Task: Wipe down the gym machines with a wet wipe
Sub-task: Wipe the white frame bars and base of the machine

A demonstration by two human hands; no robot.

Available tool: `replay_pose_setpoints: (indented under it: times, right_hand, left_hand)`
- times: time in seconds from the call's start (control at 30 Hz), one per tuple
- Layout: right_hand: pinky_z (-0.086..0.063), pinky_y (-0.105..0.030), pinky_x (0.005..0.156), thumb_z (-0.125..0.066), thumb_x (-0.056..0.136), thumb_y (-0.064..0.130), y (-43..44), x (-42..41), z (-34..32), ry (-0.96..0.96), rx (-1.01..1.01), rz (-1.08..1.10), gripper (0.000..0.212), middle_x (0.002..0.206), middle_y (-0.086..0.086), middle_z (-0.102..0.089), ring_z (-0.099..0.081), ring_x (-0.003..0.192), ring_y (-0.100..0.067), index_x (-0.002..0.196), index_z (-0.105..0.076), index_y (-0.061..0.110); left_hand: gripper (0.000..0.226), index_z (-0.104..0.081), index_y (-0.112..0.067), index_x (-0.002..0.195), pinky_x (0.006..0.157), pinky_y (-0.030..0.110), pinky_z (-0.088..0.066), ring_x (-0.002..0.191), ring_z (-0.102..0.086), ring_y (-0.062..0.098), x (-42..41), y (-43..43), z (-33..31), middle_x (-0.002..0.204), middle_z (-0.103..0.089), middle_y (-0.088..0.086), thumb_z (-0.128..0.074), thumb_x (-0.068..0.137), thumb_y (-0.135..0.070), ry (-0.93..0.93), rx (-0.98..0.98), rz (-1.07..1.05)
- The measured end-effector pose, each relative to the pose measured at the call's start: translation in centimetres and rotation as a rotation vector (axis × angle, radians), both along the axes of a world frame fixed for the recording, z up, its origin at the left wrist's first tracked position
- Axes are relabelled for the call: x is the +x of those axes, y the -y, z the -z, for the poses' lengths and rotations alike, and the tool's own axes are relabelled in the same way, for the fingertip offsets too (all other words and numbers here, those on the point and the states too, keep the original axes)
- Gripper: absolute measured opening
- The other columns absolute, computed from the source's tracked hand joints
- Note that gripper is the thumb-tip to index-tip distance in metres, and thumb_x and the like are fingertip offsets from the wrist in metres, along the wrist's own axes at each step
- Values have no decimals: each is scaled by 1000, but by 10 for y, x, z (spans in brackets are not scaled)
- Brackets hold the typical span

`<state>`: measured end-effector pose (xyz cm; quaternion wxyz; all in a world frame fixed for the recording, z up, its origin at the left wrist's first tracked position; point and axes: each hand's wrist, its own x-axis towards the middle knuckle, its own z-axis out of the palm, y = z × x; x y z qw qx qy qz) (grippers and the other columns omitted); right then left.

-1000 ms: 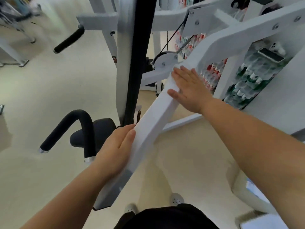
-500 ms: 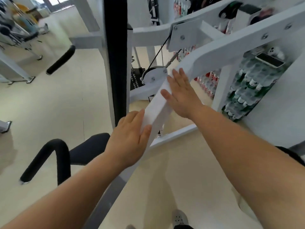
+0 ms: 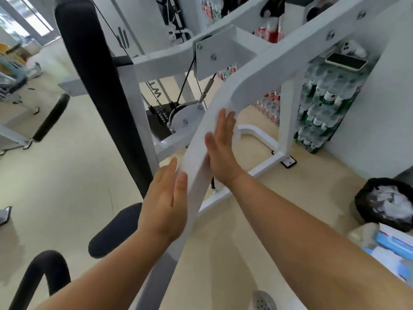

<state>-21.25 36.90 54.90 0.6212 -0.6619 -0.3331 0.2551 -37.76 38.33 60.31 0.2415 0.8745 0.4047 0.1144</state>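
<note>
Head view: white frame bar (image 3: 193, 166) of the gym machine in mid-frame, long axis slanting from bottom centre up and to the right, then bending at an elbow and pointing on toward the top right corner. Left hand (image 3: 166, 198) flat against the bar's left face, fingers straight, gripping nothing. Right hand (image 3: 220, 148) flat against its right face just below the bend, fingers straight too. Pale blur at the right fingertips; wipe or paint, cannot tell. Black upright pad (image 3: 89, 74) to the left, black-lined bin (image 3: 386, 202) at the right edge.

Against half a second ago: right hand turned from the bar's top face onto its side; left hand higher up the bar and flatter; bin newly in sight.
</note>
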Motion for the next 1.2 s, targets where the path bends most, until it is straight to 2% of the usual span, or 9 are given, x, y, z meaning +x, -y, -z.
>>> replay_pose_setpoints:
  times: [0.2,0.3,0.4,0.57,0.7,0.8,0.9,1.07,1.2]
  right_hand:
    - [12,-50,127,-27,83,88,-30,58,-29,-122,23,91,110,165,4,34,30,152,-13,163,11,22]
    - [12,-44,127,-18,71,102,-12,12,-10,-3,54,65,124,167,2,31,29,153,-10,163,10,22]
    - [7,-53,127,-16,84,92,28,-66,19,109,62,-74,109,165,-2,35,32,152,-17,161,11,20]
    - [4,-65,124,-16,91,86,31,-73,34,212,86,-103,99,163,-6,38,34,152,-28,159,13,21]
    - [8,-55,126,-19,67,104,-5,13,-8,-59,46,8,128,165,4,34,31,153,-17,161,13,24]
    - [8,-53,127,-21,59,107,-5,12,-16,-98,22,23,136,166,6,33,29,153,-13,162,14,25]
    - [9,-50,128,-19,73,101,24,-51,-4,25,-9,-72,120,164,4,38,34,151,-11,161,16,26]
    - [6,-49,127,-22,91,84,110,-171,35,259,-11,-392,100,159,4,47,37,150,-20,155,29,26]
    - [13,-37,126,-24,82,91,94,-157,24,185,-126,-308,106,156,4,49,41,146,-12,149,33,31]
  left_hand:
    - [73,-31,-28,157,108,40,-41,129,-45,17,-2,-3,3,147,-45,-5,-9,97,-63,-7,20,10]
    - [79,-32,-28,158,115,44,-37,137,-42,16,-3,-4,3,152,-43,-5,-7,94,-67,29,-12,8]
    - [83,-36,-25,157,118,44,-35,140,-41,13,-5,-3,3,153,-44,-6,-9,92,-71,96,-44,3]
    - [78,-42,-28,151,114,27,-31,137,-42,10,-6,1,-3,148,-48,-7,-12,92,-69,173,-52,-4]
    - [78,-42,-25,153,101,11,-29,124,-44,6,-4,4,-8,145,-51,-4,-13,92,-65,189,-47,-20]
    - [82,-45,-24,151,108,27,-39,123,-48,12,-7,5,-8,142,-53,-2,-13,90,-68,242,-78,-58]
    - [78,-54,-20,144,107,46,-46,117,-56,19,-12,1,-7,136,-58,1,-18,91,-65,401,-150,-122]
    - [52,-55,-29,139,104,44,-50,112,-58,9,-45,6,-9,130,-60,-6,-25,102,-51,447,-158,-239]
    - [41,-59,-35,131,98,30,-45,115,-55,3,-120,26,-17,118,-57,-31,-32,101,-43,282,9,-10]
